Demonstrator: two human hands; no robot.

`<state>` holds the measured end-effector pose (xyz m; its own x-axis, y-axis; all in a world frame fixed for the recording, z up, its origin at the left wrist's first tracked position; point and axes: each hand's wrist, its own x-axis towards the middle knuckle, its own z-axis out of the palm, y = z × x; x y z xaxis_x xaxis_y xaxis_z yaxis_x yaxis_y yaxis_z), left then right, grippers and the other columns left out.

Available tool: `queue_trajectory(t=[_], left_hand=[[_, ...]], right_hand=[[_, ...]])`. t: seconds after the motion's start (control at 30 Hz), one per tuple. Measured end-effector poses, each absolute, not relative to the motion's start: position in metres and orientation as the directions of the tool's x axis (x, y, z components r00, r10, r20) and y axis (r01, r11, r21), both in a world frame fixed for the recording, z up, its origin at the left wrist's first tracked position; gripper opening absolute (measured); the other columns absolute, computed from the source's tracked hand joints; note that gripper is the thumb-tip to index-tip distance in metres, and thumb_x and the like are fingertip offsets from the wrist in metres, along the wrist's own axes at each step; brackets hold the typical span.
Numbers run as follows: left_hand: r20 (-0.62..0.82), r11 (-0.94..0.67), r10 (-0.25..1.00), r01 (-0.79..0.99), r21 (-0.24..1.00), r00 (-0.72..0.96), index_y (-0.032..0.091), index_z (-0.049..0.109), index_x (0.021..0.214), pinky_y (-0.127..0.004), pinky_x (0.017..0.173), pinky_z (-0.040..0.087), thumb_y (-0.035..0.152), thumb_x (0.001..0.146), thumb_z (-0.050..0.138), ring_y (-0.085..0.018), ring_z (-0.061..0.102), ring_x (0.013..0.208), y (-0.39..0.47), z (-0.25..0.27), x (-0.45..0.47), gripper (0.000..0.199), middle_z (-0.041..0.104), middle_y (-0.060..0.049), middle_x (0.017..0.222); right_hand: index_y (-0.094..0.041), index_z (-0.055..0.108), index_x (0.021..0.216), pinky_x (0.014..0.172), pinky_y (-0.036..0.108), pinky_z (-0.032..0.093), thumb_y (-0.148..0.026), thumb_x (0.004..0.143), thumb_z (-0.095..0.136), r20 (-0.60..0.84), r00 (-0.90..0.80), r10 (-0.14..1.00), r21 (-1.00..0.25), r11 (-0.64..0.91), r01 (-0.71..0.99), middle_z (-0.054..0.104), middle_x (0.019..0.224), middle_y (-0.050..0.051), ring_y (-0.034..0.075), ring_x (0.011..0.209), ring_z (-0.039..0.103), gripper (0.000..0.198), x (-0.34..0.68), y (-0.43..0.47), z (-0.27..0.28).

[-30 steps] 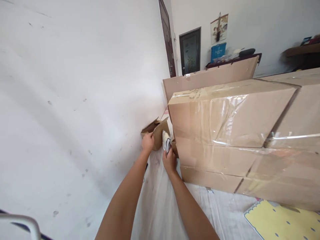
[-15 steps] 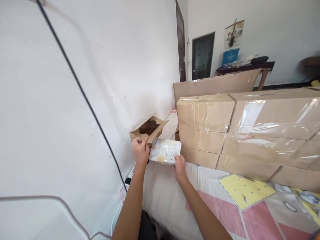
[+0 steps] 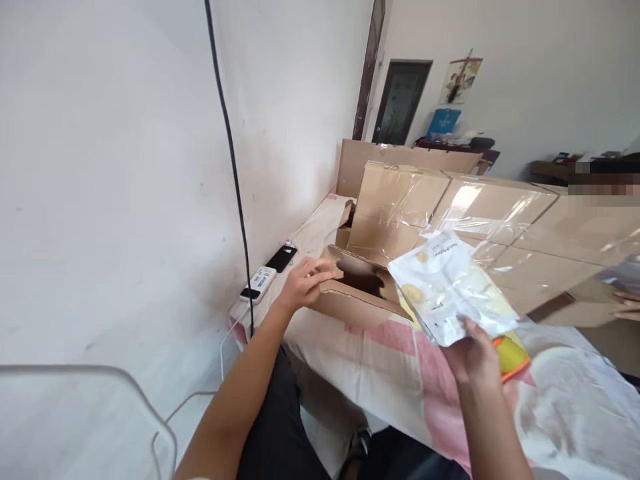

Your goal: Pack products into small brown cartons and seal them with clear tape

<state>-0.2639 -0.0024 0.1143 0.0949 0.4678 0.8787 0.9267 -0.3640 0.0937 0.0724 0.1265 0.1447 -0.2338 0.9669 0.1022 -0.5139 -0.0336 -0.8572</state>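
Observation:
My left hand [image 3: 306, 283] is closed on the left end of an open cardboard box [image 3: 350, 308], its fingers at the flap. The box sits on the bed sheet, and its inside looks dark, so I cannot make out what it holds. To the right of it, my right hand [image 3: 473, 350] grips the lower edge of a white plastic pouch [image 3: 450, 283] with printed text and round yellowish pictures. The pouch is tilted in the air, in front of the stacked boxes. Just past my right hand lies a yellow-green thing with an orange rim [image 3: 513, 358].
A wall of taped cardboard boxes [image 3: 395, 193] stands along the bed's far side. Near the wall at left are a white power strip [image 3: 259, 283] and a black phone [image 3: 281, 258]. A black cable [image 3: 227, 127] hangs down. Another person's hand [image 3: 629, 307] shows at the right edge.
The open box has shifted right and turned, with my left hand still on it. My right hand has carried the white pouch up and right, away from the box. The view has swung.

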Motion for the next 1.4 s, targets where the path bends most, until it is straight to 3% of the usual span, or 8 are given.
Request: queue_trajectory(t=[0.23, 0.5, 0.67, 0.83, 0.97, 1.1, 1.23, 1.4], left_hand=[[0.699, -0.62, 0.583, 0.782, 0.054, 0.414, 0.022, 0.075, 0.096, -0.038, 0.08, 0.053, 0.04, 0.087, 0.063, -0.023, 0.066, 0.094, 0.015, 0.094, -0.186, 0.024, 0.075, -0.008, 0.115], [0.45, -0.687, 0.657, 0.726, 0.027, 0.605, 0.021, 0.066, 0.113, -0.043, 0.093, 0.039, 0.051, 0.089, 0.059, -0.029, 0.055, 0.12, 0.004, 0.078, -0.16, 0.039, 0.073, -0.009, 0.112], [0.603, -0.616, 0.632, 0.788, 0.009, 0.488, 0.017, 0.053, 0.131, -0.044, 0.094, 0.043, 0.053, 0.088, 0.06, -0.03, 0.052, 0.111, 0.01, 0.063, -0.16, 0.057, 0.061, -0.015, 0.119], [0.769, -0.657, 0.535, 0.745, 0.118, 0.35, 0.019, 0.044, 0.121, -0.046, 0.087, 0.05, 0.049, 0.081, 0.073, -0.029, 0.052, 0.108, 0.018, 0.05, -0.173, 0.058, 0.054, -0.014, 0.113], [0.784, -0.666, 0.576, 0.689, 0.285, 0.232, 0.023, 0.04, 0.111, -0.044, 0.084, 0.054, 0.048, 0.078, 0.078, -0.028, 0.056, 0.11, 0.018, 0.045, -0.179, 0.056, 0.052, -0.013, 0.115], [0.781, -0.635, 0.608, 0.678, 0.37, 0.143, 0.023, 0.04, 0.103, -0.042, 0.079, 0.056, 0.05, 0.075, 0.081, -0.027, 0.059, 0.108, 0.018, 0.041, -0.181, 0.057, 0.051, -0.012, 0.113], [0.787, -0.626, 0.603, 0.685, 0.371, 0.125, 0.023, 0.04, 0.101, -0.04, 0.077, 0.056, 0.05, 0.074, 0.081, -0.026, 0.061, 0.106, 0.017, 0.042, -0.182, 0.056, 0.051, -0.011, 0.112], [0.782, -0.61, 0.602, 0.725, 0.319, 0.162, 0.023, 0.041, 0.101, -0.035, 0.074, 0.054, 0.044, 0.076, 0.079, -0.024, 0.062, 0.101, 0.013, 0.047, -0.181, 0.051, 0.056, -0.01, 0.111]], right_hand=[[-0.027, 0.067, 0.115, 0.095, 0.043, 0.06, -0.02, 0.058, 0.079, 0.289, -0.228, 0.93, -0.902, 0.184, -0.391, 0.076, 0.111, 0.003, 0.028, 0.108, 0.071, 0.058, 0.091, 0.124, 0.18], [-0.025, 0.067, 0.119, 0.097, 0.045, 0.059, -0.035, 0.066, 0.085, 0.275, -0.346, 0.897, -0.96, 0.237, -0.149, 0.076, 0.113, 0.006, 0.03, 0.112, 0.07, 0.056, 0.106, 0.097, 0.149], [-0.022, 0.069, 0.112, 0.099, 0.046, 0.057, -0.047, 0.066, 0.088, 0.33, -0.367, 0.87, -0.915, 0.391, 0.104, 0.077, 0.105, 0.007, 0.03, 0.109, 0.07, 0.056, 0.132, 0.101, 0.148], [-0.02, 0.071, 0.1, 0.075, 0.041, 0.063, -0.021, 0.052, 0.094, 0.197, -0.439, 0.876, -0.962, 0.26, 0.087, 0.074, 0.079, 0.002, 0.029, 0.089, 0.072, 0.053, 0.131, 0.101, 0.158], [-0.02, 0.072, 0.104, 0.081, 0.039, 0.061, -0.016, 0.05, 0.093, 0.243, -0.456, 0.856, -0.947, 0.312, 0.081, 0.074, 0.092, 0.003, 0.028, 0.101, 0.068, 0.058, 0.116, 0.107, 0.157], [-0.022, 0.071, 0.119, 0.09, 0.037, 0.056, -0.031, 0.063, 0.089, 0.133, -0.693, 0.709, -0.846, 0.445, 0.293, 0.072, 0.119, 0.005, 0.027, 0.108, 0.066, 0.059, 0.11, 0.125, 0.167], [-0.027, 0.075, 0.115, 0.088, 0.036, 0.053, -0.045, 0.079, 0.073, -0.092, -0.806, 0.585, -0.688, 0.547, 0.476, 0.074, 0.116, 0.003, 0.027, 0.102, 0.069, 0.04, 0.107, 0.138, 0.182], [-0.029, 0.08, 0.103, 0.077, 0.035, 0.052, -0.03, 0.079, 0.063, -0.228, -0.859, 0.458, -0.487, 0.71, 0.508, 0.078, 0.105, 0.003, 0.028, 0.092, 0.071, 0.029, 0.091, 0.133, 0.175]])
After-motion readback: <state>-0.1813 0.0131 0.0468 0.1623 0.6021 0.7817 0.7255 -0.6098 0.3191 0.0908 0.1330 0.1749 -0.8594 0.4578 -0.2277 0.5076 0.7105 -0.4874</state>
